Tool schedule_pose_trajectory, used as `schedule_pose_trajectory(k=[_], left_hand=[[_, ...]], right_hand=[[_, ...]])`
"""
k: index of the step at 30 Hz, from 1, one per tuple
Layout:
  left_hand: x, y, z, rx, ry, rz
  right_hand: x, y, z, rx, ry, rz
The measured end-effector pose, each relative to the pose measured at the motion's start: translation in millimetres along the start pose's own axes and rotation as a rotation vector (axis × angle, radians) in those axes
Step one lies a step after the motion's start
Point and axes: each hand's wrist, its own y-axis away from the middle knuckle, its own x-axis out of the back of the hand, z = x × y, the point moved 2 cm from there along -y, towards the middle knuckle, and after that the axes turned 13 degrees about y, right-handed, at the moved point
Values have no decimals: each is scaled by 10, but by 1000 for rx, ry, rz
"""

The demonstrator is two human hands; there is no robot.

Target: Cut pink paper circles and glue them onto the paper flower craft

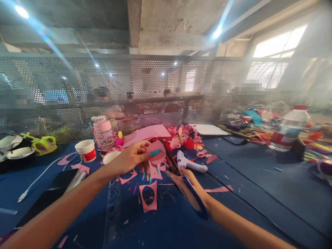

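Between the thumb and fingers of my left hand point(136, 157) is a rounded pink paper piece point(157, 153). My right hand point(190, 183) grips a pair of scissors point(193, 195) with blue handles, their dark blades pointing up and lying close along the right edge of the paper. Below my hands a pink paper scrap point(153, 204) with an oval hole lies on the blue table. Just beyond my right hand rests a white glue gun point(190, 163) with a black cord. Past my left hand are a pink sheet point(145, 134) and a heap of pink and red cut pieces point(181, 136).
A paper cup point(86, 152), a pink-lidded jar point(103, 133) and a dark phone-like slab point(49, 197) are at left. A plastic bottle point(289, 129) and mixed craft materials stand at right. A clear stencil ruler point(112, 211) lies in front. A perforated metal screen point(155, 79) closes the back.
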Motion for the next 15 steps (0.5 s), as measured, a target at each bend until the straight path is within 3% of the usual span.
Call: schedule_pose_trajectory(k=[2,5,9,12,15], left_hand=[[-18,-22,-49,39,73,-10],[-39,-48,-122,89,141,12],[-43,-65,-165,27,110,111],[-42,-25,-174,-116,-71,303],[-82,77,-195,-369,-465,545]], right_hand=[[-14,-2,48,-12,-35,39],[-9,-17,114,-2,-44,-26],[8,-28,153,1,-31,-55],[4,-34,135,3,-10,29],[0,-85,121,7,57,59]])
